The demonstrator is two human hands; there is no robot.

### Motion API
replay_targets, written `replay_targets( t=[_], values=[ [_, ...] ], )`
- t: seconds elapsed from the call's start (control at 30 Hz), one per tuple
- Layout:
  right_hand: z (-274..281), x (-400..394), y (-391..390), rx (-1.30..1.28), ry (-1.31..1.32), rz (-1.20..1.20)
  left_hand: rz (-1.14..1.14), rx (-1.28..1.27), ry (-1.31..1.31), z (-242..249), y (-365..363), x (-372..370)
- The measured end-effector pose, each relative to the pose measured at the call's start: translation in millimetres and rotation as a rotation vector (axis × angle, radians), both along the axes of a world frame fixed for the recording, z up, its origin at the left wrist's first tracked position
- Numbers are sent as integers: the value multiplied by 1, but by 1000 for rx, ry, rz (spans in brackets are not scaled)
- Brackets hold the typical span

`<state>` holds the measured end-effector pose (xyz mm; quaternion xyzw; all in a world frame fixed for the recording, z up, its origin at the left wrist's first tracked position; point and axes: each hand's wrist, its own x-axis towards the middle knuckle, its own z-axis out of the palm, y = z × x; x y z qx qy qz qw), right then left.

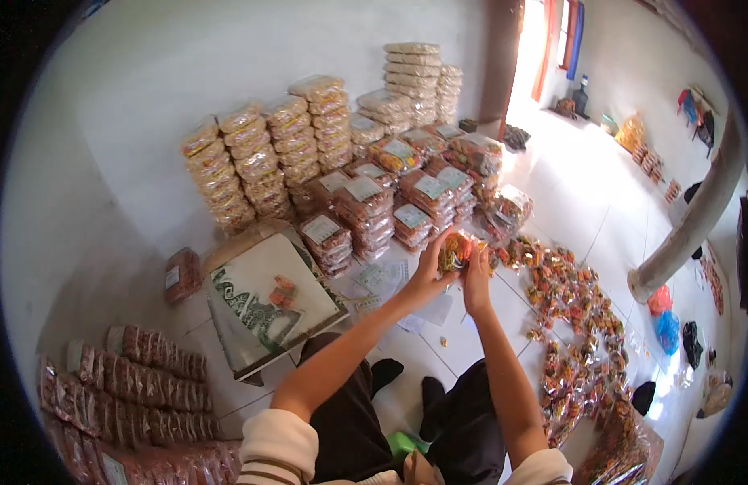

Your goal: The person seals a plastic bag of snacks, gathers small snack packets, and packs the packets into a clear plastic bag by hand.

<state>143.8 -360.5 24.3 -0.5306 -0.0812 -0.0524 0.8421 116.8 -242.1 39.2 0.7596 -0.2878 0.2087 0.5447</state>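
Note:
My left hand (429,271) and my right hand (476,283) are held out in front of me over the white tiled floor. Together they grip a small clear snack packet (455,250) with orange and yellow contents. The left hand holds the packet's left side and the right hand holds its right edge from below. Just beyond the packet stand stacks of labelled snack bags (366,210).
Tall stacks of pale snack bags (252,162) line the wall. Many loose small packets (576,323) lie on the floor at my right. A printed sack on a low board (265,303) lies left of my knees, and rows of reddish packets (131,388) fill the lower left.

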Motion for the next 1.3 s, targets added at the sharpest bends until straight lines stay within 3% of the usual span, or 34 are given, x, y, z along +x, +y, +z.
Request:
replay_targets(
  t=[0.07, 0.1, 0.17, 0.2, 0.27, 0.3, 0.4, 0.43, 0.47, 0.57, 0.6, 0.67, 0.73, 0.83, 1.0, 1.07, 1.23, 1.3],
  values=[
    [12, -13, 14, -22, 39, 109, 62, 25, -32, -9, 12, 5],
    [9, -15, 22, -79, 39, 141, 21, -134, 98, -18, 17, 10],
    [9, -17, 33, -141, 49, 239, 0, -437, 446, 10, 24, -11],
    [10, -16, 41, -141, 42, 257, 16, -440, 436, 10, 34, -9],
    [8, -17, 55, -321, -346, 208, -164, -781, 673, 9, 54, -6],
    [12, -20, 63, -314, -349, 226, -252, -792, 581, 13, 61, -10],
    [19, -32, 81, -450, -438, 213, -378, -810, 658, 23, 87, -26],
    [17, -30, 88, -472, -503, 183, -412, -664, 682, 24, 99, -28],
    [17, -30, 93, -462, -498, 198, -394, -666, 686, 23, 104, -34],
    [24, -43, 103, -658, -723, -87, -67, -190, 495, 34, 112, -58],
    [23, -46, 105, -650, -724, -76, -54, -190, 496, 38, 115, -63],
    [21, -48, 109, -649, -678, -43, -273, -553, 743, 47, 122, -71],
    [32, -57, 110, -661, -731, -15, -176, -643, 689, 44, 124, -71],
    [28, -62, 121, -548, -747, 164, 204, -677, 566, 39, 128, -78],
    [15, -72, 150, -432, -634, 338, 276, -817, 443, 10, 148, -95],
    [6, -70, 164, -656, -850, 207, 418, -909, 382, 5, 156, -102],
    [8, -83, 185, -697, -749, 541, 629, -740, 325, 4, 185, -124],
    [6, -89, 194, -676, -691, 577, 671, -445, 306, -10, 203, -120]
  ],
)
